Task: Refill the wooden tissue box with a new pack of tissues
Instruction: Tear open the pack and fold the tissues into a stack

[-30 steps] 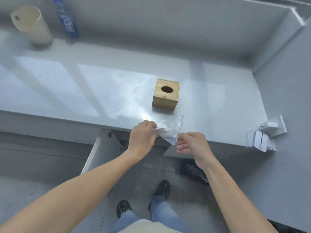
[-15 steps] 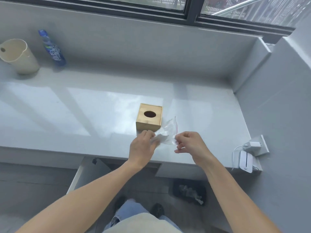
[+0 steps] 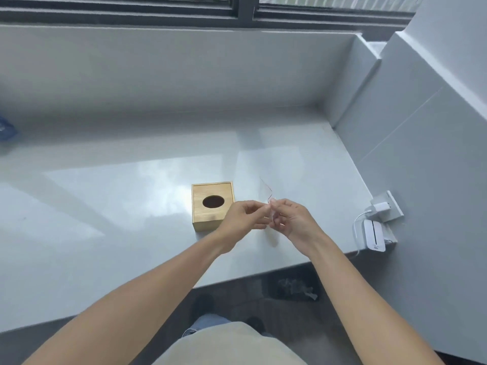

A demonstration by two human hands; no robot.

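Observation:
A wooden tissue box (image 3: 213,205) with a dark oval hole in its top stands on the grey counter (image 3: 105,206). Just right of it, my left hand (image 3: 243,219) and my right hand (image 3: 292,219) meet fingertip to fingertip above the counter. Both pinch a clear plastic bag (image 3: 266,192) seen almost edge-on, its thin upper edge curving up between the hands. What the bag holds is hidden by my fingers.
A white charger sits in a wall socket (image 3: 386,206) at the counter's right end, with a white device (image 3: 374,235) below it. A blue bottle tip (image 3: 6,129) shows at the far left. Walls close off the back and right. Dark rubbish (image 3: 296,287) lies on the floor.
My view has moved closer to the counter and tilted up. Both hands have come together beside the box, and the bag has turned from flat-on to edge-on.

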